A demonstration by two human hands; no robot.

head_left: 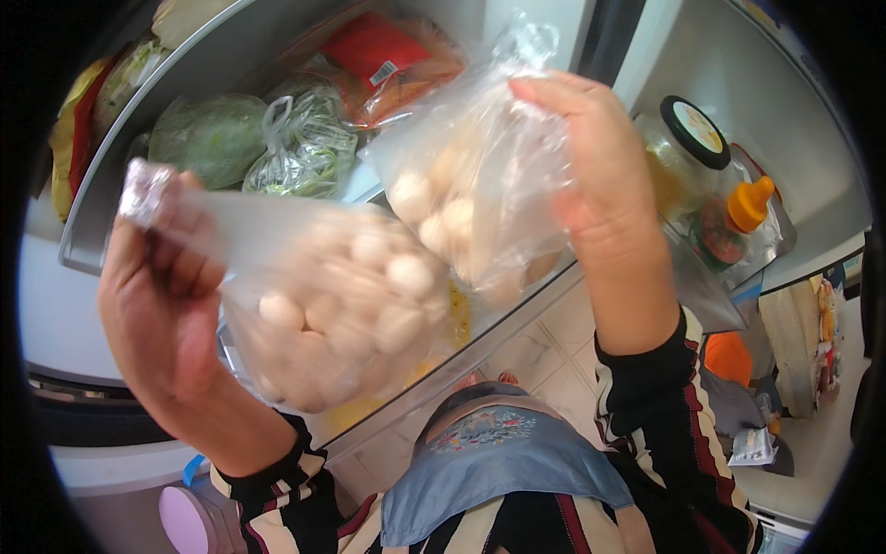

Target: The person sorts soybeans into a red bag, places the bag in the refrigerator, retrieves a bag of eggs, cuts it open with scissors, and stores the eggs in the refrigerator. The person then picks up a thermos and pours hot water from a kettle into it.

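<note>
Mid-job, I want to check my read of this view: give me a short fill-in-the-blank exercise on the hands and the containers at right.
1. The right hand grips a see-through plastic ____ near its top.
2. The other bag is held by the ____ hand.
3. The squeeze bottle has a cap coloured ____.
4. The jar has a lid whose rim is ____.

Missing words: bag; left; orange; black.

Centre obstructed: lower bag (337, 305) and upper bag (461, 185) meet in view. Upper centre occupied by bagged greens (300, 152). Jar (683, 152) and orange-capped bottle (734, 222) obstruct right. Passage exists lower centre, between drawer rim (461, 355) and apron (503, 471).
</note>
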